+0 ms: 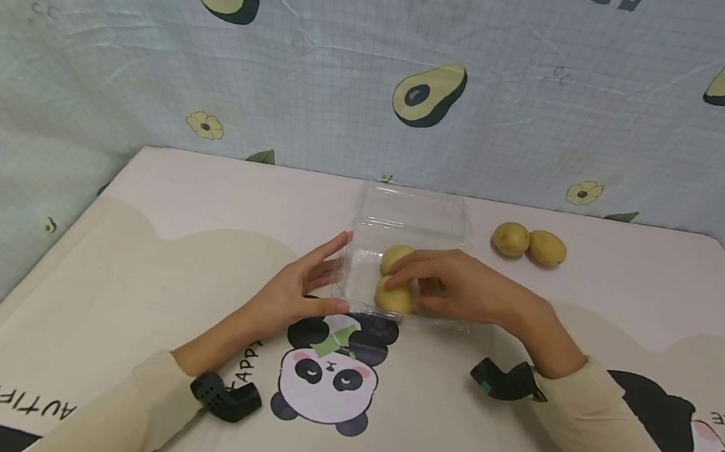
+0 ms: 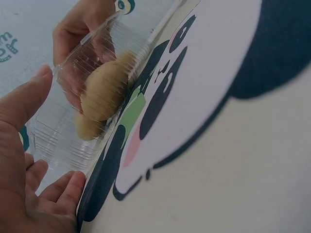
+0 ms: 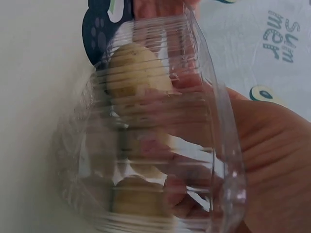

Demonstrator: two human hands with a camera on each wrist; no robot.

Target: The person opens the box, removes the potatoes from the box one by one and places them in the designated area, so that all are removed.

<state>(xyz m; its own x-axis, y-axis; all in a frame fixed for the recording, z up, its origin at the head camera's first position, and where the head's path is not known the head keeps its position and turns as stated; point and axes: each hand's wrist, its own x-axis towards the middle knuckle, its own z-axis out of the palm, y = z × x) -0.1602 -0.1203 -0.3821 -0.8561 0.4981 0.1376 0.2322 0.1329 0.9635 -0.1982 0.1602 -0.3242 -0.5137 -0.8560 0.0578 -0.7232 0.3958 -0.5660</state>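
A clear hinged plastic box [image 1: 362, 277] stands with its lid [image 1: 414, 206] laid back. Inside it I see a far potato [image 1: 395, 256] and a near potato [image 1: 392, 298]. My right hand [image 1: 466, 284] reaches into the box from the right, curved fingers over the near potato and thumb at its side. In the right wrist view, potatoes [image 3: 133, 73] and the fingers show through the ribbed wall. My left hand [image 1: 296, 290] is at the box's left side, thumb and fingers spread, thumb by the near corner [image 2: 60, 70].
Two more potatoes [image 1: 511, 240] lie side by side on the table, right of the lid. The tablecloth [image 1: 429, 439] carries panda prints. Behind the table's far edge hangs an avocado-print cloth [image 1: 326, 95]. A black wrist device [image 1: 227, 397] sits on each forearm.
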